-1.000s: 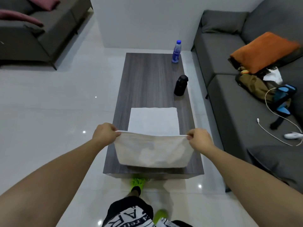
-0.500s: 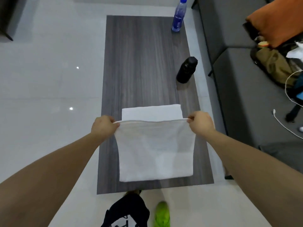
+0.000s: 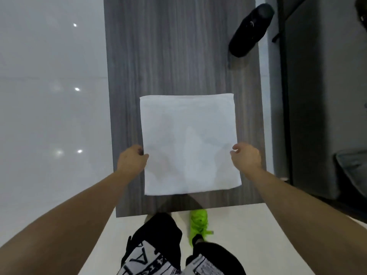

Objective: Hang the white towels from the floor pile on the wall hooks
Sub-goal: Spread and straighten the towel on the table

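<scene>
Towel on the tabletop, a hand at each side.

Floor (image 3: 49,116) is pale and shiny, and the dark wooden tabletop (image 3: 178,46) stands on it with a grey sofa (image 3: 317,96) just beside its right edge. White towel (image 3: 188,143) lies flat and folded on the near part of the tabletop. Left hand (image 3: 132,160) touches the towel's left edge with curled fingers — I cannot tell if it grips. Right hand (image 3: 247,156) is loosely curled at the right edge, holding nothing. Black bottle (image 3: 250,29) stands far back on the right. Green shoe (image 3: 198,223) pokes out below the tabletop's near edge.
</scene>
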Demonstrator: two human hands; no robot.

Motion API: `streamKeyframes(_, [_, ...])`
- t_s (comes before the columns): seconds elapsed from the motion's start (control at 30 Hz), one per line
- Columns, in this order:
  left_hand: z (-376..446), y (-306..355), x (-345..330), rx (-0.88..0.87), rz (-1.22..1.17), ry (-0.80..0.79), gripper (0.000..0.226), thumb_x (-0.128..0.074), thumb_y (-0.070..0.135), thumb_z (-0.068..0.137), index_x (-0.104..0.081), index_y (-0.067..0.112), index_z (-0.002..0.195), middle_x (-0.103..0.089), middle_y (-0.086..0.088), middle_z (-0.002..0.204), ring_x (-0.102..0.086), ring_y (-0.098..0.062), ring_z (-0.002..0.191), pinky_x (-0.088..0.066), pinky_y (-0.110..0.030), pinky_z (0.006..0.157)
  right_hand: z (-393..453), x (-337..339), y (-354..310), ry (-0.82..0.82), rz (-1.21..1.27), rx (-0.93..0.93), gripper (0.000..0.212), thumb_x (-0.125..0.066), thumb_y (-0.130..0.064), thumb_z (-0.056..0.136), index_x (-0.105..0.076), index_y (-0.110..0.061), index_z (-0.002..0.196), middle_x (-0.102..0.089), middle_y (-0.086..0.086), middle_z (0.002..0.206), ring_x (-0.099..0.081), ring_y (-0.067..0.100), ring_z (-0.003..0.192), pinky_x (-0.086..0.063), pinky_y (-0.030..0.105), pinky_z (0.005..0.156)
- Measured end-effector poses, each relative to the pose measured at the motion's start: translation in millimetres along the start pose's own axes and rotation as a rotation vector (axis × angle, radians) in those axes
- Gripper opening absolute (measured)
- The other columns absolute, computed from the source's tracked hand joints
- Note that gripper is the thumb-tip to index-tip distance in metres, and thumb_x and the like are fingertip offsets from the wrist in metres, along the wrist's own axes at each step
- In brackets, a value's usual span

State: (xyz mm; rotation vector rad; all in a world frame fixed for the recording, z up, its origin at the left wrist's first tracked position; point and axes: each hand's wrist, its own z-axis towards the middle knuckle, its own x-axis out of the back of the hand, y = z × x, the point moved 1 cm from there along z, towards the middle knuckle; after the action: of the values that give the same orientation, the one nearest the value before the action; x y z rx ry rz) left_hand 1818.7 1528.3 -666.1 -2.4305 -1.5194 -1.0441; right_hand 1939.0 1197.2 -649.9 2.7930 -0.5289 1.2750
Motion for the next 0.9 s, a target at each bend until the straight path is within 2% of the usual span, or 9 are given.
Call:
streamKeyframes(0.17, [-31.3,-49.7,-65.8,0.179,-0.027,-0.086,0.045,-0.061,0.030,0.087,-0.054,0.010,0.126,-0.063,-0.014,0.118,-0.058,-0.033,0.107,-0.050,-0.038,0.089,-23.0,-54.4,66.0,-0.126,0.093,-0.172,0.041,-0.063,-0.029,0.087,-0.057,-0.011,0.123,-0.065,0.012,0.118,-0.061,0.032,0.105,-0.052,0.036,0.088])
streamKeyframes(0.27, [-54.3,-70.3,-98.6,0.301,-0.170,-0.003,0.049,-0.064,0.035,0.086,-0.051,0.008,0.124,-0.061,-0.016,0.118,-0.058,-0.035,0.106,-0.050,-0.043,0.092,-33.8,-78.3,87.3,-0.176,0.546,-0.313,0.032,-0.073,-0.026,0.080,-0.059,-0.017,0.108,-0.064,0.008,0.114,-0.063,0.024,0.096,-0.055,0.039,0.085])
streamKeyframes(0.33, [-66.5,-76.7,-119.6,0.415,-0.382,0.067,0.049,-0.070,0.038,0.083,-0.052,0.007,0.116,-0.061,-0.016,0.115,-0.061,-0.034,0.101,-0.053,-0.047,0.089,-37.5,-89.4,92.9,-0.168,0.817,-0.372,0.020,-0.074,-0.020,0.082,-0.058,-0.022,0.094,-0.066,0.007,0.112,-0.065,0.022,0.093,-0.058,0.039,0.077])
streamKeyframes(0.43, [-76.2,-68.2,-145.3,0.561,-0.934,0.062,0.045,-0.076,0.029,0.082,-0.057,0.002,0.112,-0.063,-0.018,0.110,-0.065,-0.029,0.094,-0.058,-0.041,0.080,-37.4,-98.3,93.1,-0.186,1.115,-0.488,0.018,-0.076,-0.013,0.083,-0.061,-0.015,0.093,-0.069,0.007,0.103,-0.068,0.021,0.087,-0.057,0.031,0.060])
streamKeyframes(0.57, [-87.1,-23.7,-176.0,0.601,-1.436,-0.194,0.031,-0.069,0.026,0.090,-0.058,0.007,0.112,-0.063,-0.013,0.108,-0.061,-0.024,0.105,-0.050,-0.037,0.096,-44.6,-114.9,73.1,-0.357,1.378,-0.620,0.039,-0.077,-0.013,0.081,-0.061,-0.013,0.117,-0.069,0.006,0.111,-0.067,0.023,0.099,-0.053,0.038,0.087])
streamKeyframes(0.67, [-91.0,3.3,-195.1,0.601,-1.549,-0.164,0.023,-0.062,0.017,0.094,-0.056,0.006,0.114,-0.063,-0.011,0.101,-0.060,-0.027,0.109,-0.050,-0.039,0.092,-55.0,-130.4,55.3,-0.116,1.417,-0.658,0.052,-0.073,0.004,0.074,-0.055,-0.014,0.120,-0.068,0.004,0.109,-0.069,0.021,0.085,-0.058,0.038,0.071])
streamKeyframes(0.77, [-105.8,12.5,-189.6,0.582,-1.518,-0.006,0.028,-0.061,0.007,0.093,-0.056,0.002,0.119,-0.067,-0.015,0.101,-0.067,-0.027,0.092,-0.057,-0.034,0.070,-69.7,-124.9,48.9,0.154,1.275,-0.521,0.079,-0.063,0.002,0.076,-0.033,-0.034,0.140,-0.059,-0.009,0.107,-0.060,0.009,0.074,-0.053,0.027,0.070])
streamKeyframes(0.83, [-123.3,16.9,-171.0,0.544,-1.468,0.150,0.035,-0.063,0.002,0.089,-0.053,0.001,0.123,-0.067,-0.019,0.110,-0.069,-0.027,0.079,-0.059,-0.032,0.061,-85.0,-107.7,46.7,0.208,1.157,-0.363,0.089,-0.064,-0.003,0.078,-0.021,-0.046,0.144,-0.056,-0.013,0.105,-0.061,0.008,0.079,-0.049,0.023,0.070])
streamKeyframes(0.9, [-143.1,25.5,-143.1,0.461,-1.376,0.318,0.039,-0.063,-0.001,0.084,-0.048,0.006,0.120,-0.062,-0.021,0.113,-0.070,-0.032,0.081,-0.060,-0.034,0.060,-100.9,-83.6,38.5,0.204,1.129,-0.215,0.086,-0.065,-0.003,0.079,-0.025,-0.047,0.142,-0.060,-0.008,0.115,-0.065,0.014,0.092,-0.056,0.031,0.080])
